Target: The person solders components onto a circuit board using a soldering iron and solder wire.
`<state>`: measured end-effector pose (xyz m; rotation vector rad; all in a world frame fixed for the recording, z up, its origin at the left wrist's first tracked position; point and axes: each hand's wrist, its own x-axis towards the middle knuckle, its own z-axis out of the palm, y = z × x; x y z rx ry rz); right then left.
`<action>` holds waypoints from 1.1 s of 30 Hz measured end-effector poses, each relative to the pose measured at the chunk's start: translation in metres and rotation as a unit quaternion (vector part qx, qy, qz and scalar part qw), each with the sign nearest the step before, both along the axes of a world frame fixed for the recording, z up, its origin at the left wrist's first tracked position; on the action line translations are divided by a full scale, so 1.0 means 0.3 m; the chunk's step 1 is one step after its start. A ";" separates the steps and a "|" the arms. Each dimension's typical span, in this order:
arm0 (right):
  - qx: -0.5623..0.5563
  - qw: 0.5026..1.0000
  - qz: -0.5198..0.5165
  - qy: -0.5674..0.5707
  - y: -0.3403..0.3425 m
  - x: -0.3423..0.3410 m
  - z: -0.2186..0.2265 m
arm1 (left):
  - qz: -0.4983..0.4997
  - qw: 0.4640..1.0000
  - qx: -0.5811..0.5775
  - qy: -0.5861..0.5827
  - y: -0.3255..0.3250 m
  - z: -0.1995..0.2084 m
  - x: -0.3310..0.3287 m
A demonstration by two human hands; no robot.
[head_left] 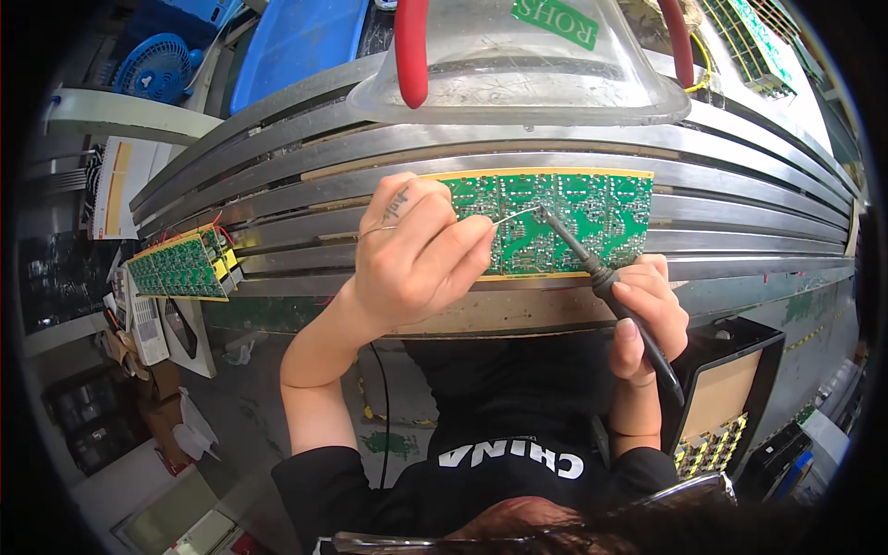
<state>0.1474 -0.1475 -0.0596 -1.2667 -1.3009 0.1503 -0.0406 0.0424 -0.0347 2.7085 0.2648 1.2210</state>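
Observation:
A long green circuit board [601,199] dense with small parts lies on the metal slats in front of me, with a yellowish strip along its edges. My left hand [416,245] is closed over the board's left part and pinches a thin solder wire [515,215] that reaches out to the right. In my right hand [652,310] is a soldering iron [575,246], slanting up and left with its dark handle in my fingers. Wire end and iron tip meet near the middle of the board. My left fingers hide part of the board.
Just beyond the board stands a clear plastic hood [518,88] with red arms. Another circuit board [180,266] rests at the left end of the slats. Farther off are a blue tray [296,51] and a blue fan [155,67]. A black box [731,370] sits lower right.

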 end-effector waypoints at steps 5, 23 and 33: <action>-0.016 1.000 0.002 -0.026 -0.004 -0.008 0.004 | 0.001 0.999 -0.017 -0.028 0.006 0.001 -0.005; 0.095 0.991 -0.043 0.082 0.010 0.035 0.054 | 0.013 1.000 -0.010 -0.023 0.000 -0.009 -0.005; -0.023 0.984 -0.053 -0.166 0.040 -0.039 0.154 | 0.008 1.000 -0.015 -0.004 -0.002 -0.011 -0.013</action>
